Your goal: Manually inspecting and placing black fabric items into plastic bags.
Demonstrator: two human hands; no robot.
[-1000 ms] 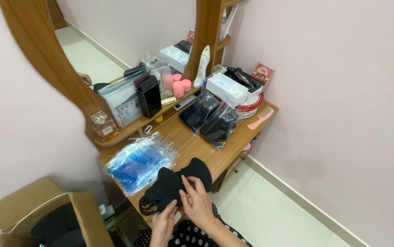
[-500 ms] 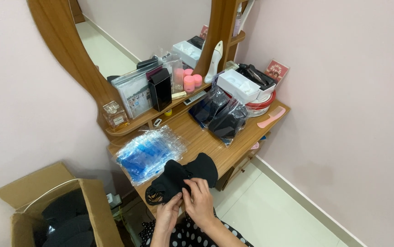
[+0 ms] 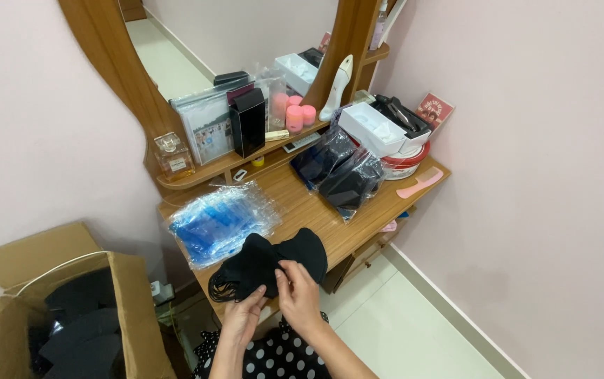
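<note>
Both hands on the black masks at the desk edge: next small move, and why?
Probably peel the top mask off the stack. The right hand pinches the near edge of the black masks, and the left hand supports them from below at the front of the wooden desk. The clear blue-tinted bags lie just behind, within easy reach.

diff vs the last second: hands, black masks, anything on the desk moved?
Little: both hands, left hand and right hand, still hold the black masks at the desk edge; only fingers shifted. Blue packets and bagged masks unmoved; the camera shifted.
</note>
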